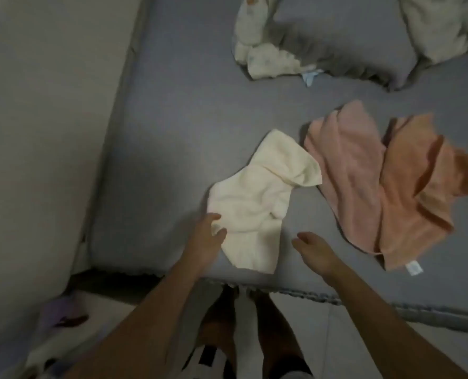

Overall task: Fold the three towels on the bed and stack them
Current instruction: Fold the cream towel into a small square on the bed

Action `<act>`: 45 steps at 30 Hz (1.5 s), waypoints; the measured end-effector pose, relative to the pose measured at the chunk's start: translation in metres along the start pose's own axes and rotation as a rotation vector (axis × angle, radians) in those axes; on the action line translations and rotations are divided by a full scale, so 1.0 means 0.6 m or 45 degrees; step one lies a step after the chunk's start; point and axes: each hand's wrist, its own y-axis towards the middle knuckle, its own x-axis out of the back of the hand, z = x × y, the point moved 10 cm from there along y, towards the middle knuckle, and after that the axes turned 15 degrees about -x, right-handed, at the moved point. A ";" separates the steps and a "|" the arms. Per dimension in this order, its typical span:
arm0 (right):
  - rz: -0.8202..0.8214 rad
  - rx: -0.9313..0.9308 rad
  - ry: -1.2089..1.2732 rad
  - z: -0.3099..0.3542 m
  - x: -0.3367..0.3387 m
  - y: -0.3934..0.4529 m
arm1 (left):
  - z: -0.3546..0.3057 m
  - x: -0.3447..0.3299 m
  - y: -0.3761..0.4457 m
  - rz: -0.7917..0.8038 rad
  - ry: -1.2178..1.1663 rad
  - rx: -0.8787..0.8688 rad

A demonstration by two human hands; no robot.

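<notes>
A crumpled cream towel (257, 203) lies on the grey bed sheet (172, 132) near the bed's front edge. To its right a pink towel (345, 170) lies rumpled, partly covered on its right side by an orange towel (418, 198) with a white label at its near corner. My left hand (208, 239) rests with fingers apart at the cream towel's near left edge, fingertips touching the cloth. My right hand (314, 250) hovers open just right of that towel's near corner, holding nothing.
A grey pillow (345, 42) and bunched pale bedding (260, 50) lie at the far side of the bed. A light wall or panel (35, 132) runs along the left. The bed's front edge (309, 294) is close to my legs and the floor.
</notes>
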 end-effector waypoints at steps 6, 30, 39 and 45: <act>-0.126 0.115 0.364 0.077 -0.025 0.154 | 0.026 0.008 0.184 -0.274 0.087 -0.048; -0.404 0.159 0.824 -0.091 -0.007 0.013 | 0.162 -0.004 -0.001 0.297 -0.721 0.213; -0.160 -0.119 1.049 -0.033 0.008 0.050 | 0.133 0.055 0.012 -0.022 -1.162 0.307; -0.383 0.289 1.102 0.161 0.225 -0.098 | -0.130 0.277 0.068 -0.384 -1.163 -0.232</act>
